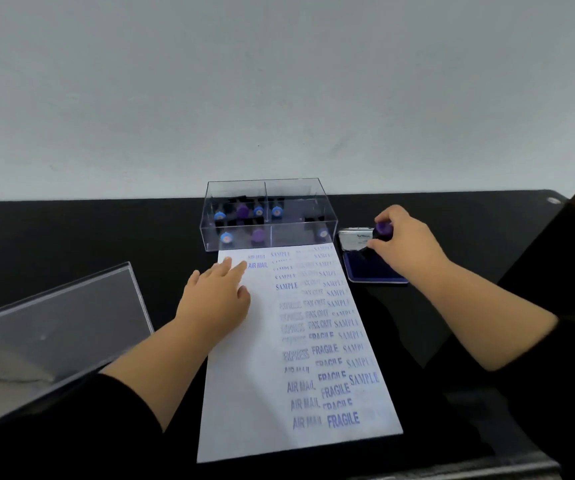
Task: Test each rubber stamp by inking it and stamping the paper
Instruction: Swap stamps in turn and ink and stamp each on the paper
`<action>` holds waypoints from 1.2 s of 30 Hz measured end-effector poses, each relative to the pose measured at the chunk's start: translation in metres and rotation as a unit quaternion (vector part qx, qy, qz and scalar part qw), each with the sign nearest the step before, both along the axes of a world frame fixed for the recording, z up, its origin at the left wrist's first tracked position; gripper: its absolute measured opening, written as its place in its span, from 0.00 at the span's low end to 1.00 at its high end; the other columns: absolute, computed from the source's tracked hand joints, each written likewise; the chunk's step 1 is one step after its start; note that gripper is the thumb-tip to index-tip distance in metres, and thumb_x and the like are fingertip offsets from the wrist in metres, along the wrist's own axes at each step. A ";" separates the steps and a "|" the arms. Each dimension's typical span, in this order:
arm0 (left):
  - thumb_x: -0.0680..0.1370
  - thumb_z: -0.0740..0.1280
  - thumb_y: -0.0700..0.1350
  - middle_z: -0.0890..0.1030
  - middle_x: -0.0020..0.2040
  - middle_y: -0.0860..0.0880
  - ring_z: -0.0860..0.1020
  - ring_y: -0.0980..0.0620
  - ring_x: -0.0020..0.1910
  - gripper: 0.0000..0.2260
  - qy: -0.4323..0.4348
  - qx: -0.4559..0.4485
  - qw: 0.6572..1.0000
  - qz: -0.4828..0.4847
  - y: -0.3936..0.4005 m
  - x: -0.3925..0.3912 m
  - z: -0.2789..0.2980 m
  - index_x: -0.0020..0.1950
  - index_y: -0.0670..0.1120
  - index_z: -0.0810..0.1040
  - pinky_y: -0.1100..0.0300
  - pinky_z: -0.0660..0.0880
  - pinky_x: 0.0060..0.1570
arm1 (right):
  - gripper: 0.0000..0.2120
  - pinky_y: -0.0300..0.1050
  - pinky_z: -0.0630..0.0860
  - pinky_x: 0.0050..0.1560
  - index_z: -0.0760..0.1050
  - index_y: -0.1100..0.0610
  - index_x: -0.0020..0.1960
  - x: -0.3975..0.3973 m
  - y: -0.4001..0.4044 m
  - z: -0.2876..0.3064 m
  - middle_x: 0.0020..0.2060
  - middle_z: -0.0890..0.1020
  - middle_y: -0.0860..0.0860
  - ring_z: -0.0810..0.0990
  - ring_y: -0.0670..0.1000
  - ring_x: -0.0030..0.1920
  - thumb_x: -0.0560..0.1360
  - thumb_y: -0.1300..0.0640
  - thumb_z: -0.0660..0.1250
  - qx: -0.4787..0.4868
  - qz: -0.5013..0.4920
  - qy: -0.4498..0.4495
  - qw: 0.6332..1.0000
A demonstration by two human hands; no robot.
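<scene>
From my seat, the base of the stamp (382, 231) in my right hand (405, 245) is hidden behind my fingers, so I cannot tell whether its rubber face touches the ink pad (376, 270) or hangs just above it. Only the purple knob pokes out above my curled fingers, which grip the stamp round its body. The pad's blue tray lies under the hand, its opened lid (356, 237) at the far end, printing too small to read.

My left hand (215, 297) lies flat with straight fingers on the upper left of the paper (244, 393), fingertips beside an AIR MAIL print. The sheet sits between my arms, touching the clear box (267, 211) at its far edge and just left of the pad.

Through the box walls I count about seven more stamps: four blue knobs, two purple, and one pale one at the right, blurred by reflections. One clear lid (54, 327) rests at the left, cut off by the frame edge. The prints on the sheet run in columns; many are faint or smeared, so I cannot count them.
</scene>
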State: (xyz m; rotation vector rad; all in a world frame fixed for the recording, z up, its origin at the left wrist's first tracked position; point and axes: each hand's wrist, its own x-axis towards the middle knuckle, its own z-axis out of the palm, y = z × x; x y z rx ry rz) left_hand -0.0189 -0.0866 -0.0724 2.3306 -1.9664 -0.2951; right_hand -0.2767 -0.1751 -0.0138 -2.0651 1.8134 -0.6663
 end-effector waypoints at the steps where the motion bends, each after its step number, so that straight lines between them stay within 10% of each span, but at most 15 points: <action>1: 0.82 0.49 0.48 0.49 0.79 0.48 0.49 0.49 0.77 0.24 0.001 0.019 1.000 0.006 0.003 0.001 -0.003 0.78 0.51 0.50 0.50 0.45 0.75 | 0.16 0.45 0.73 0.45 0.68 0.54 0.60 -0.001 -0.001 -0.003 0.54 0.78 0.54 0.75 0.53 0.47 0.75 0.57 0.68 -0.008 -0.009 0.005 1.000; 36: 0.82 0.45 0.56 0.40 0.78 0.52 0.39 0.51 0.77 0.26 0.007 0.025 0.998 0.050 0.019 0.006 -0.029 0.78 0.51 0.42 0.49 0.36 0.73 | 0.19 0.43 0.71 0.43 0.67 0.53 0.65 0.014 -0.006 -0.042 0.56 0.77 0.54 0.77 0.54 0.51 0.76 0.57 0.65 -0.038 -0.058 -0.063 0.996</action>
